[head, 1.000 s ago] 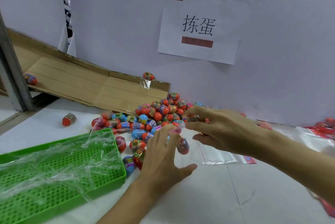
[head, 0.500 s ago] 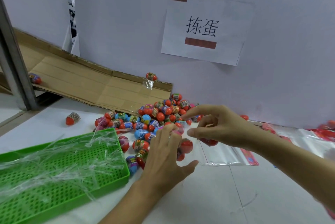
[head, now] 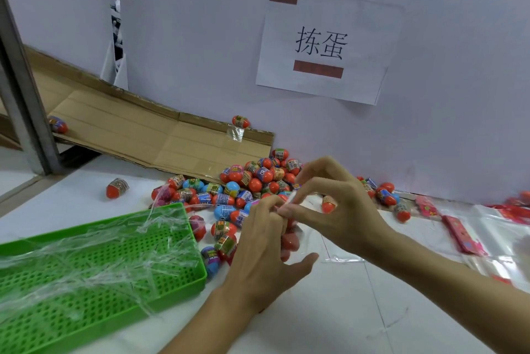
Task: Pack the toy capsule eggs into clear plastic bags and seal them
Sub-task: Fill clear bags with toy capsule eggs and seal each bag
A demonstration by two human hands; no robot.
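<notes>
While the left hand grips the clear plastic bag by its mouth, red eggs hang directly below the fingers, near the table's far edge beside the egg pile. Meeting it from the right, the right hand pinches the same rim, so sealing probably runs along that edge.

Eggs: glossy hard plastic, red or blue, banded with printed shiny wrap. Bag: thin clear film, glossy, crinkled. Tray: bright green perforated plastic, slight sheen; clear film strips on it, glinting. Cardboard: brown, matt, creased. Sign: matt white paper. Bench: white, smooth, matt. Post: grey metal, dull.
</notes>
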